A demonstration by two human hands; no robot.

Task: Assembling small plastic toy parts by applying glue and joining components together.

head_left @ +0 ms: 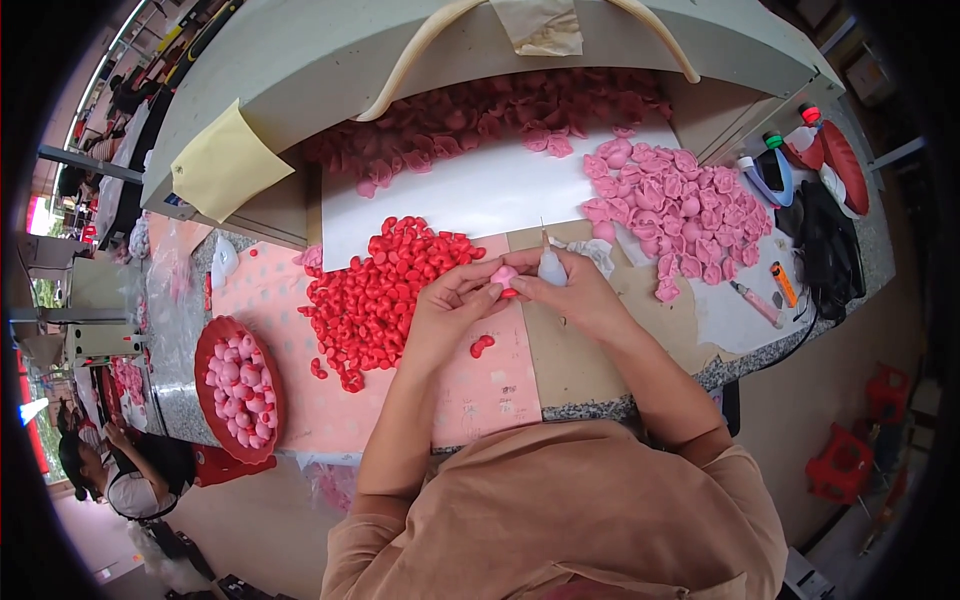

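Pink above and red below are shown by the held ball point(504, 275). The small pieces point(365, 305) are coloured glossy red, the cups point(690, 215) pink. The pale pink sheet point(340, 415) is patterned with greyish spots. Grey speckles are seen on the counter point(590, 409), brown on the shirt point(560, 500), yellow on the paper point(228, 165), red on the bowl point(205, 375).

Speckled benchtop point(590, 411) w/ pink sheet point(330, 422) ctr. L, brown sheet point(575, 370) R of ctr., red bowl point(203, 385) lower L, black soft item point(828, 255) R.
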